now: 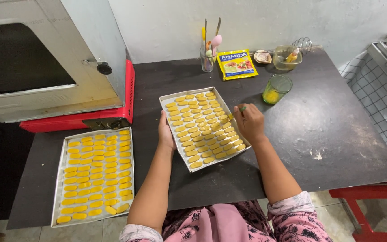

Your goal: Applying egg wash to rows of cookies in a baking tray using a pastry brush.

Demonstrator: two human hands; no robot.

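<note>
A metal baking tray [165,102] filled with rows of several small yellow oblong dough pieces [201,127] lies tilted on the dark table. My left hand [165,133] grips the tray's left rim. My right hand [249,121] hovers over the tray's right side, fingers pinched on a thin brush with a green handle [243,109], its tip touching the pieces near the right edge.
A second tray [60,179] of yellow pieces sits at the front left. A metal oven [45,54] stands on a red base at the back left. A green glass of yellow liquid [276,88], a yellow packet [236,63], a utensil cup [208,57] and a glass bowl [287,57] line the back. A red stool [372,197] stands at right.
</note>
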